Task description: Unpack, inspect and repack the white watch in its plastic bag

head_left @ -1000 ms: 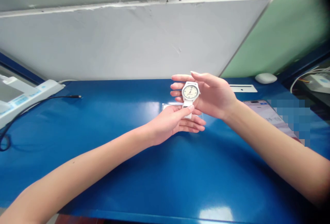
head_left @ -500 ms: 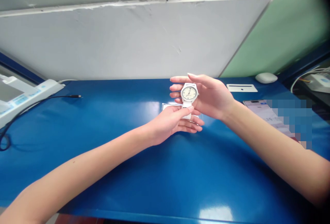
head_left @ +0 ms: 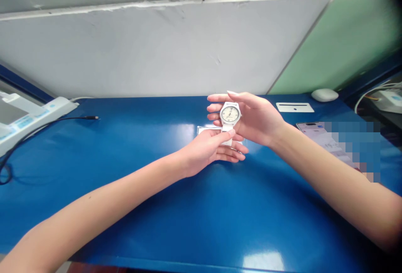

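Observation:
A white wristwatch point(head_left: 230, 114) with a round pale dial is held up over the blue table, its face turned toward me. My left hand point(head_left: 209, 149) pinches its lower white strap point(head_left: 227, 139), thumb on top and fingers underneath. Behind the watch, my right hand point(head_left: 256, 116) is spread palm up, its fingers stretched out to the left beyond the case. Whether it bears any of the watch's weight cannot be seen. A clear-edged flat piece point(head_left: 201, 129) shows partly behind my left hand, mostly hidden.
On the blue table point(head_left: 141, 231), a white card point(head_left: 295, 107) and a white rounded object point(head_left: 324, 94) lie at the back right. A phone point(head_left: 326, 139), partly blurred out, is beside my right forearm. A black cable point(head_left: 63, 118) and a white power strip point(head_left: 31, 122) are at left.

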{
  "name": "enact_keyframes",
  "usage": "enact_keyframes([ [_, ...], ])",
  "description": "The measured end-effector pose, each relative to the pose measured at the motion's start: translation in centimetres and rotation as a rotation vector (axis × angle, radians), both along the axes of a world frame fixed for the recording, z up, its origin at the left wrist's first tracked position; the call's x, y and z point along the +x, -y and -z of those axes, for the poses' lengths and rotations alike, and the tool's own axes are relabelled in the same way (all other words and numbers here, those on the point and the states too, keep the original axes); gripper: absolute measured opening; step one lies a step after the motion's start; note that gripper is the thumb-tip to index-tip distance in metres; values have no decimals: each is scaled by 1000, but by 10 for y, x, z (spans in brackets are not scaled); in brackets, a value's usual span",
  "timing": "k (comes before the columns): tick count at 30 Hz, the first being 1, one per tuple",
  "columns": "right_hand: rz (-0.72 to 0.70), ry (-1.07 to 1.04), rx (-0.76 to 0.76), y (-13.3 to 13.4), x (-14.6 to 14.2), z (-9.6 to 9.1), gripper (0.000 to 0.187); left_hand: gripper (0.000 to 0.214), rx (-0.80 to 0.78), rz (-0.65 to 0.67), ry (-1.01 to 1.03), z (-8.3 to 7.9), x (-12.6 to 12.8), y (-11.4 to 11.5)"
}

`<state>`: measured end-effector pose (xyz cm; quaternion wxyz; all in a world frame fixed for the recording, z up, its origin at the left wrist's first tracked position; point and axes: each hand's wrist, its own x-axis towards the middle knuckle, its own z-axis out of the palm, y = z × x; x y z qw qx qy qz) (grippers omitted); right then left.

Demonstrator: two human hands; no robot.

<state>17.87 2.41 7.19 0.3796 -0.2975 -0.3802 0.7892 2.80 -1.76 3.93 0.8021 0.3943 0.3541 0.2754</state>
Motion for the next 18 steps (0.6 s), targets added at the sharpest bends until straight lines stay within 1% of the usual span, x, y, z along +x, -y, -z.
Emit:
enact_keyframes([
  [4, -2, -7, -10, 1, 0, -2, 25, 31, -5, 2, 5, -1, 0, 0],
  [13, 3, -17, -11, 1, 0, -4, 25, 29, 4, -2, -2, -1, -1, -1],
  [18, -5, -15, 8, 1, 1, -2, 24, 33, 16, -2, 2, 1, -1, -2],
])
